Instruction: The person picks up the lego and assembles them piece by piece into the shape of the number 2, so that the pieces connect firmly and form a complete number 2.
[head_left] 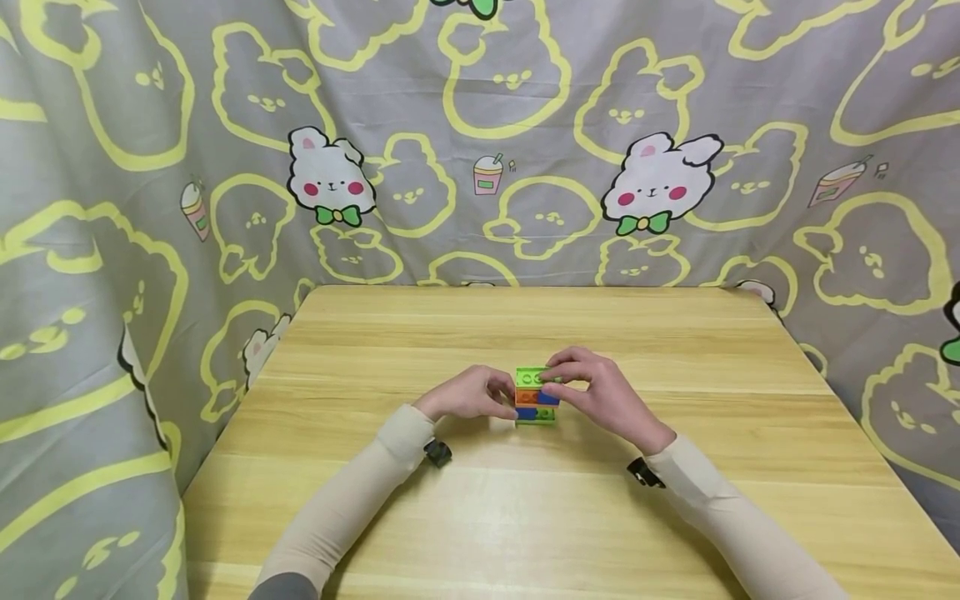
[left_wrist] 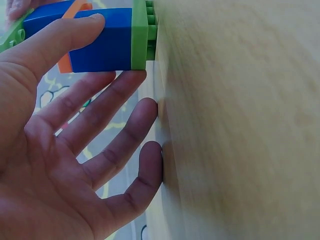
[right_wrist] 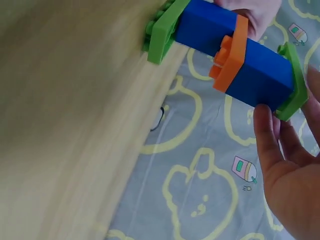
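A stack of toy building blocks (head_left: 527, 398) stands upright on the table between both hands. From the bottom it has a thin green plate (right_wrist: 165, 32), a blue block (left_wrist: 102, 42), a thin orange plate (right_wrist: 234, 57), a second blue block (right_wrist: 262, 75) and a green plate (right_wrist: 296, 85) on top. My left hand (head_left: 472, 393) pinches the lower blue block, thumb on the near face; its other fingers spread beside the stack, close to the tabletop. My right hand (head_left: 596, 387) holds the stack's upper end, thumb on the upper blue block and fingers around the top green plate.
The wooden table (head_left: 480, 517) extends around the stack on all sides. A grey patterned curtain (head_left: 420, 100) hangs behind the table and along its left and right sides. Dark wrist cameras (head_left: 437, 452) sit below both hands.
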